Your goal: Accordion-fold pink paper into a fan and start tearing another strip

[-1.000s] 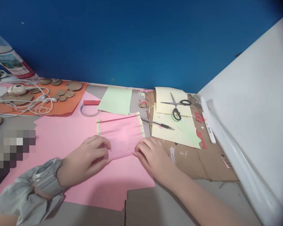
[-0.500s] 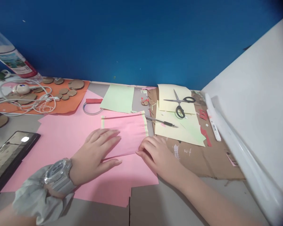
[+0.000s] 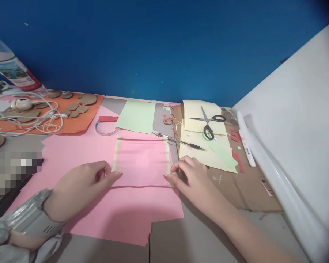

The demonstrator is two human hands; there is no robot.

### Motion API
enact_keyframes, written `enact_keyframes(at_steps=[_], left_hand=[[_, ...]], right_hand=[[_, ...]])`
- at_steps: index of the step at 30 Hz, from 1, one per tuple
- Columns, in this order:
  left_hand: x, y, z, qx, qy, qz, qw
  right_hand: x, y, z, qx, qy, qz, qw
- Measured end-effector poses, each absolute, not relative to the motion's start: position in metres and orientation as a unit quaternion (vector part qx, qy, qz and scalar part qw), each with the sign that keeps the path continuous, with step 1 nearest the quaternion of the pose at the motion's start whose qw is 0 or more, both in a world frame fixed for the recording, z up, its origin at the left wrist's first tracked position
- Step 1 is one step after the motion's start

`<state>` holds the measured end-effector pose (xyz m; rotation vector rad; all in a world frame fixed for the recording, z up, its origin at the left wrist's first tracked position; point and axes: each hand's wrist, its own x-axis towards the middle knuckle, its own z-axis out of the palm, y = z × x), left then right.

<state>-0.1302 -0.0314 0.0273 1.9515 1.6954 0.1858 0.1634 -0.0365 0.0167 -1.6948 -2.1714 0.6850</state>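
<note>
A small pink paper (image 3: pixel 141 160) with pale green strips along its left and right edges lies flat on a large pink sheet (image 3: pixel 120 208). My left hand (image 3: pixel 80 186), with a silver watch on the wrist, pinches the small paper's lower left corner. On the other side my right hand (image 3: pixel 193 177) pinches its lower right corner. Both hands rest on the table surface.
Black scissors (image 3: pixel 208 126) lie on pale yellow paper (image 3: pixel 205 146), a pen (image 3: pixel 181 141) beside them. A white marker (image 3: pixel 246 148) and a white roll (image 3: pixel 279 182) lie at right. Green paper (image 3: pixel 137 116), tape ring (image 3: pixel 105 128), orange sheet with cardboard discs (image 3: pixel 74 107), white cables (image 3: pixel 30 118) sit behind.
The folded pink paper has been opened out flat. My left hand slid from its middle to the lower left corner; my right hand moved to the lower right corner.
</note>
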Motion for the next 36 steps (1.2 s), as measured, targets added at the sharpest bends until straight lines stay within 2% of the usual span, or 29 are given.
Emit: enact_keyframes(at_steps=[3,9,12,17,23,27,29,32,36], left_hand=[[-0.123,-0.032,0.025,0.687,0.645,0.093,0.323],[-0.121,-0.031,0.023,0.513,0.564,0.212,0.611],[-0.115,-0.032,0.024,0.472,0.525,0.231,0.670],[-0.102,-0.036,0.021,0.536,0.541,0.220,0.610],[-0.106,-0.038,0.020,0.549,0.566,0.336,0.515],[-0.107,-0.039,0.018,0.567,0.551,0.382,0.478],[-0.107,-0.039,0.015,0.597,0.543,0.380,0.452],[-0.108,-0.039,0.011,0.646,0.533,0.358,0.413],[-0.110,-0.039,0.012,0.680,0.529,0.344,0.374]], right_hand=[[0.159,-0.037,0.018,-0.594,-0.744,0.266,0.152],[0.159,-0.033,0.019,-0.585,-0.744,0.284,0.152],[0.159,-0.032,0.019,-0.571,-0.759,0.274,0.151],[0.160,-0.033,0.015,-0.563,-0.752,0.285,0.192],[0.170,-0.031,0.008,-0.593,-0.611,0.369,0.372],[0.176,-0.030,0.011,-0.516,-0.545,0.558,0.354],[0.176,-0.030,0.013,-0.461,-0.551,0.611,0.332],[0.173,-0.031,0.014,-0.500,-0.576,0.571,0.302],[0.169,-0.034,0.016,-0.503,-0.585,0.552,0.317]])
